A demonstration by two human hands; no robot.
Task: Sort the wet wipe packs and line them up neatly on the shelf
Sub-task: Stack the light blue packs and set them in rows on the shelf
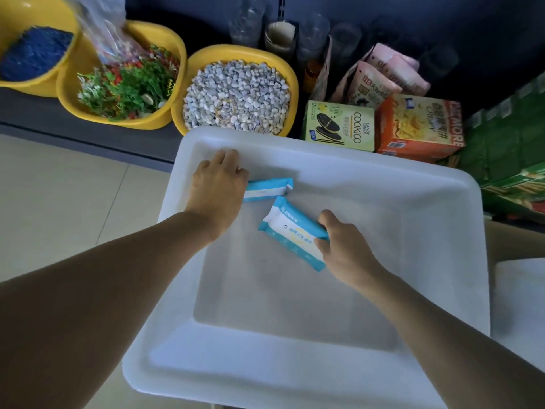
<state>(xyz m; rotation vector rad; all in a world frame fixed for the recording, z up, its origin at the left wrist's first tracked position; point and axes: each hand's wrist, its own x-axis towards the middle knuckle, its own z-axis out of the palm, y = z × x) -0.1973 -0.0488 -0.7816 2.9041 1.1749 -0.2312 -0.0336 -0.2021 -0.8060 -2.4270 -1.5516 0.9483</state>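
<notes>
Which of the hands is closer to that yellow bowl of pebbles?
Left. The left hand is in the white bin's far corner, just below the pebble bowl. The right hand is nearer the person, farther from it.

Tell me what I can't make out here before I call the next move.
- Head view: left hand covers the left end of the far wipe pack; its grip is hidden.
- Print on the near wipe pack is too small to read.
- Clear cups at the top are dark and blurred.
- White bin's near edge is cut off.
</notes>
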